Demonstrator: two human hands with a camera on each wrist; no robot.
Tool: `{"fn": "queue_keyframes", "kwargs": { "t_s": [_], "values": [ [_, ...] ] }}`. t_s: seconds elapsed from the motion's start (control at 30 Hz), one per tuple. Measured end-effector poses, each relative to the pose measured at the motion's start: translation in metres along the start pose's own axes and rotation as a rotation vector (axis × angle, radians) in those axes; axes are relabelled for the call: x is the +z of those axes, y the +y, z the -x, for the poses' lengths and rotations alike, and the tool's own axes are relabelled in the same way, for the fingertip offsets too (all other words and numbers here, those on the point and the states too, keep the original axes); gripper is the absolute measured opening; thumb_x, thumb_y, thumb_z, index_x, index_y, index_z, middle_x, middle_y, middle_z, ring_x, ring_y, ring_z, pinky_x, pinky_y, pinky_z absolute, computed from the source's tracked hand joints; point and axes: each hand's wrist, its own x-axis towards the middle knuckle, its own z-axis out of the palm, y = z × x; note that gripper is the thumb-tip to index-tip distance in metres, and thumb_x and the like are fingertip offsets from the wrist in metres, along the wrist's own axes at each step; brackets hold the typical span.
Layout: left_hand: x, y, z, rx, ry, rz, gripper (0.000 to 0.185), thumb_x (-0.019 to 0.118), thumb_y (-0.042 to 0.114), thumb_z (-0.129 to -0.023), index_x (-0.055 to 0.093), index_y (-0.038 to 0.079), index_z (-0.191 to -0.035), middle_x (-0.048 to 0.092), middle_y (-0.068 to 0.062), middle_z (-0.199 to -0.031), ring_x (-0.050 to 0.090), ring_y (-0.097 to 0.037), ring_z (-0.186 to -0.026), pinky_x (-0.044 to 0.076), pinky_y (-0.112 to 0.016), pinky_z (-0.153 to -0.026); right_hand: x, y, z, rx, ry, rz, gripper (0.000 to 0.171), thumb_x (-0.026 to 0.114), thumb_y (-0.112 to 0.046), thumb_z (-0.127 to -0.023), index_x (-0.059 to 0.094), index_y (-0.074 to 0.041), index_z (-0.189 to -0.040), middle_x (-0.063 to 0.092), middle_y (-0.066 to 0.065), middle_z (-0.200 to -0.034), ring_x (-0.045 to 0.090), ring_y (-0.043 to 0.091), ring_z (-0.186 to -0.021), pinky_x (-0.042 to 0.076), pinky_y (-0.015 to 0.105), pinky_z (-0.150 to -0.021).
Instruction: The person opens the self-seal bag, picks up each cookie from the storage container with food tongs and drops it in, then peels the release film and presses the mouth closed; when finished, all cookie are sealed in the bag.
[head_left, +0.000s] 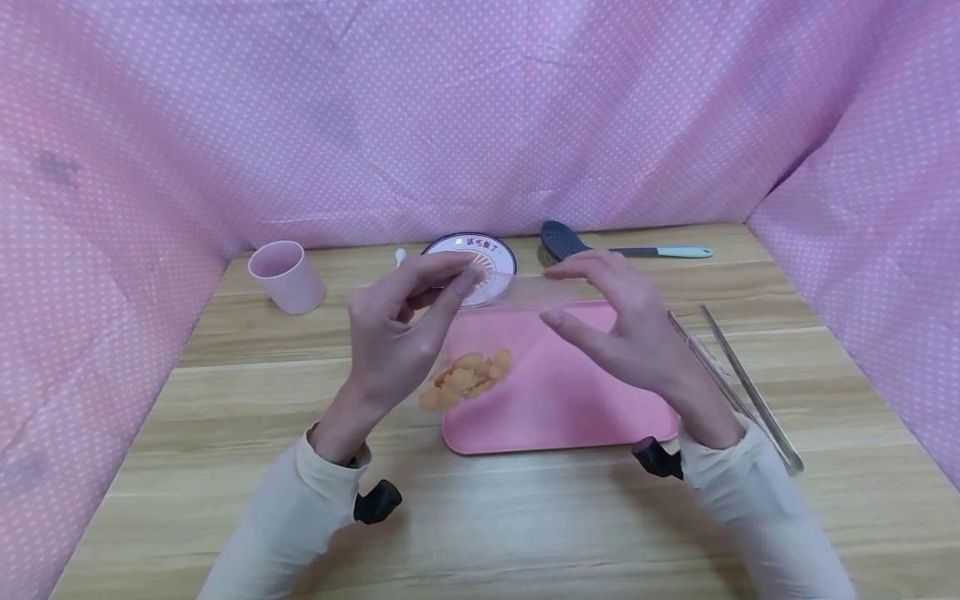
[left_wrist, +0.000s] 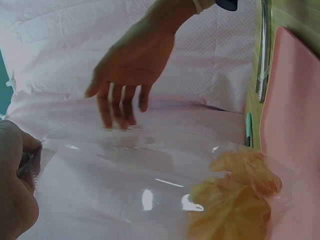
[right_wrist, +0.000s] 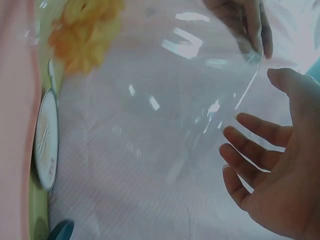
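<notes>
My left hand (head_left: 397, 329) pinches the top edge of a clear plastic bag (left_wrist: 125, 172) between thumb and fingers. The bag hangs above the table, with several yellow-orange crinkled, chip-like pieces (head_left: 467, 379) gathered at its bottom. In the head view those pieces overlap the left side of a pink tray (head_left: 570, 417). My right hand (head_left: 626, 325) is beside the other end of the bag's top, fingers spread and loosely bent, holding nothing. In the right wrist view its fingertips (right_wrist: 231, 132) are close to the bag's edge.
Behind the hands lies a white plate (head_left: 495, 287) with a dark rim, partly covered by the left hand. A pink cup (head_left: 288, 279) stands at the back left. At the back right lies a dark slotted spoon (head_left: 564, 242). Metal tongs (head_left: 750, 387) lie right of the tray.
</notes>
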Motion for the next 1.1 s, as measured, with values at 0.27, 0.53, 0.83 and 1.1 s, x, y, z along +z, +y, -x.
{"fn": "queue_keyframes", "kwargs": {
  "t_s": [0.27, 0.53, 0.83, 1.1],
  "values": [
    [0.002, -0.001, 0.000, -0.005, 0.005, 0.000, 0.024, 0.072, -0.024, -0.082, 0.071, -0.013, -0.103, 0.076, -0.019, -0.095, 0.075, -0.019, -0.087, 0.062, -0.025, -0.071, 0.013, -0.013, -0.030, -0.133, -0.035, -0.004, 0.041, 0.080, -0.014, -0.089, 0.067, 0.000, -0.124, 0.065, 0.010, -0.124, 0.053, 0.025, -0.120, 0.042, 0.042, -0.101],
    [0.003, 0.000, 0.001, 0.005, -0.019, -0.006, 0.026, 0.072, -0.024, -0.083, 0.070, -0.012, -0.106, 0.076, -0.019, -0.096, 0.075, -0.023, -0.087, 0.062, -0.026, -0.072, 0.011, -0.019, -0.041, -0.193, -0.185, -0.106, 0.014, 0.078, -0.005, -0.091, 0.071, -0.007, -0.103, 0.067, -0.006, -0.095, 0.058, 0.016, -0.092, 0.041, 0.037, -0.086],
    [-0.001, 0.005, 0.002, -0.051, -0.055, 0.049, 0.024, 0.070, -0.023, -0.084, 0.067, -0.016, -0.107, 0.075, -0.023, -0.099, 0.074, -0.015, -0.096, 0.062, -0.026, -0.074, 0.006, -0.019, -0.041, -0.183, -0.248, -0.215, 0.016, 0.072, 0.009, -0.092, 0.068, -0.006, -0.097, 0.062, -0.007, -0.092, 0.058, 0.013, -0.089, 0.049, 0.027, -0.077],
    [-0.003, 0.002, 0.005, -0.157, -0.133, 0.111, 0.034, 0.072, -0.015, -0.087, 0.062, -0.015, -0.119, 0.074, -0.021, -0.098, 0.074, -0.021, -0.089, 0.063, -0.034, -0.077, 0.007, -0.019, -0.041, -0.242, -0.229, -0.252, 0.017, 0.066, -0.019, -0.104, 0.067, -0.005, -0.095, 0.062, -0.006, -0.090, 0.057, 0.014, -0.086, 0.049, 0.027, -0.075]
  ]
}}
